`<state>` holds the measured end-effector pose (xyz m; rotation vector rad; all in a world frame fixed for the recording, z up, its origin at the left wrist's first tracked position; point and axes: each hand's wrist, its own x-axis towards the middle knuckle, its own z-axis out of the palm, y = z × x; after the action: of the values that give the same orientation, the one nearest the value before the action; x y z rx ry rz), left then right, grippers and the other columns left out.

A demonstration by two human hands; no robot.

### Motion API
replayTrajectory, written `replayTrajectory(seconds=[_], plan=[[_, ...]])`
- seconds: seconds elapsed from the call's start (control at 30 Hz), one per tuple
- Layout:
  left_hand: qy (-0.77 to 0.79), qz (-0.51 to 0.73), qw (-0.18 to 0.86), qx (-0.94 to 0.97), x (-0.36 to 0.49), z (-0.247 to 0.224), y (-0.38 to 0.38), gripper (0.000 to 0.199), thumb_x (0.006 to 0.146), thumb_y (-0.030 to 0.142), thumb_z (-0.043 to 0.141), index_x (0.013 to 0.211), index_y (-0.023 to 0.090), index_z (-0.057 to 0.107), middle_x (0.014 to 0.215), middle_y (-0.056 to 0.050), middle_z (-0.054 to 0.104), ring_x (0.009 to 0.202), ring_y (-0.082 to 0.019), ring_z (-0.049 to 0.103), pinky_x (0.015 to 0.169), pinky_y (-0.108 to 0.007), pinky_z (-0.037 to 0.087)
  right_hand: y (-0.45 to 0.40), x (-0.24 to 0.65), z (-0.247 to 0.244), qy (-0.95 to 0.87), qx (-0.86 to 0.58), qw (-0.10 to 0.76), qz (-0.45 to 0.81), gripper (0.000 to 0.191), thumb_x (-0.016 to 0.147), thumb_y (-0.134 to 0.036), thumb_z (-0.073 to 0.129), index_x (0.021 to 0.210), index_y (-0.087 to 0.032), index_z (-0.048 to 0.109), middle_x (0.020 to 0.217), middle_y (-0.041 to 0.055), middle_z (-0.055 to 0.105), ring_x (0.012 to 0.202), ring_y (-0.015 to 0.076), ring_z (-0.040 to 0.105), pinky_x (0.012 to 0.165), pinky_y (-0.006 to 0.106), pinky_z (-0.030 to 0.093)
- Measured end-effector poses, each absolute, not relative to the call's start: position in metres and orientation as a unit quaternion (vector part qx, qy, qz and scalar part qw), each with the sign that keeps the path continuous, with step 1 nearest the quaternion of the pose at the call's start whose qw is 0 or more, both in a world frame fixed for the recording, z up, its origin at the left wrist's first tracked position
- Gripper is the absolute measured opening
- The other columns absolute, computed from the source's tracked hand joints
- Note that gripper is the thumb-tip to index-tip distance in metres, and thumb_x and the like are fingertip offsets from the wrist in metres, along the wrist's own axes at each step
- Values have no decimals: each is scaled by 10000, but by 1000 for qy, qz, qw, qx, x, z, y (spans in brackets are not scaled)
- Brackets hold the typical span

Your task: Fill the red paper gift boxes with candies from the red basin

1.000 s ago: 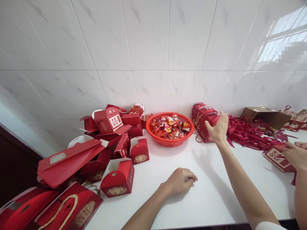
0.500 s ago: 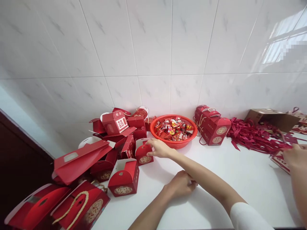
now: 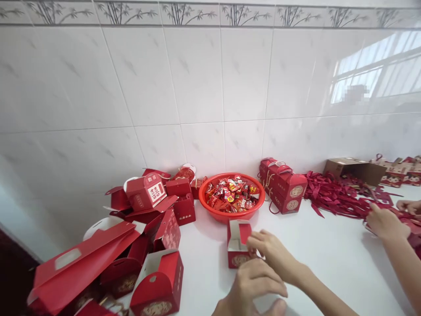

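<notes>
A small red gift box point(image 3: 233, 253) with its top open and a round gold emblem on the front stands on the white table, before the candy basket. My right hand point(image 3: 274, 254) grips its right side with the fingertips, which are partly hidden. In the foreground my left hand point(image 3: 251, 283) is near the box's front, holding nothing, with thumb and fingers apart. The red plastic basket point(image 3: 210, 213) behind holds wrapped candies point(image 3: 232, 193).
At left lie piled red boxes point(image 3: 88, 259) and an open-topped box point(image 3: 161, 281). Closed boxes point(image 3: 284, 188) stand right of the basket. Further right are dark red ribbons point(image 3: 338, 197), a cardboard carton point(image 3: 357, 169) and a co-worker's hands point(image 3: 388, 226). A tiled wall point(image 3: 197, 87) rises behind.
My right hand has brought the small red box from the left pile to the front of the basket. My left hand has opened and come closer to it. The view has tilted up.
</notes>
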<state>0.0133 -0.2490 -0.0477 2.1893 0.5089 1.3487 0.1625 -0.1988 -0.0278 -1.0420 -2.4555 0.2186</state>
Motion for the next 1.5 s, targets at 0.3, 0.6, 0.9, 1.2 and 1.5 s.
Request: replayTrajectory(seconds=[0.3, 0.6, 0.9, 1.2, 1.5], plan=[[379, 359, 181, 833, -11, -11, -205, 312, 977, 252, 425, 1153, 192, 676, 1191, -86, 696, 1240, -257, 534, 1102, -468, 404, -220, 168, -17, -902, -337, 260, 71, 320, 1014, -271, 400, 818, -196, 641, 874, 67, 634, 774, 185, 555, 715, 318, 427], [427, 276, 206, 836, -36, -21, -200, 548, 849, 285, 604, 1390, 230, 534, 1449, -87, 532, 1458, -339, 283, 1184, -534, 283, -197, 157, 4, -911, -359, 173, 106, 359, 1050, -317, 288, 847, -201, 561, 828, 34, 603, 687, 169, 540, 670, 309, 432], [465, 202, 270, 819, -45, -36, -200, 851, 794, 568, 692, 1525, 277, 366, 1628, -88, 279, 1509, -363, 162, 1204, -558, 191, -205, 192, -7, -819, -521, 235, 50, 235, 957, -427, 539, 1045, -229, 631, 934, 87, 700, 946, 293, 642, 904, 496, 464], [471, 191, 290, 811, -43, -36, -200, 811, 799, 593, 679, 1501, 294, 405, 1646, -97, 224, 1512, -349, 181, 1208, -593, 90, -212, 195, -33, -838, -477, 260, 52, 354, 962, -311, 513, 1310, -269, 565, 1418, 146, 551, 1303, 306, 525, 1140, 656, 272], [474, 215, 298, 800, -42, -43, -196, 829, 795, 574, 696, 1512, 285, 397, 1640, -92, 243, 1509, -346, 198, 1211, -557, 179, -198, 191, -45, -770, -514, 268, 268, 667, 965, -597, 421, 1527, -244, 353, 1561, 134, 403, 1444, 304, 371, 1159, 537, 342]])
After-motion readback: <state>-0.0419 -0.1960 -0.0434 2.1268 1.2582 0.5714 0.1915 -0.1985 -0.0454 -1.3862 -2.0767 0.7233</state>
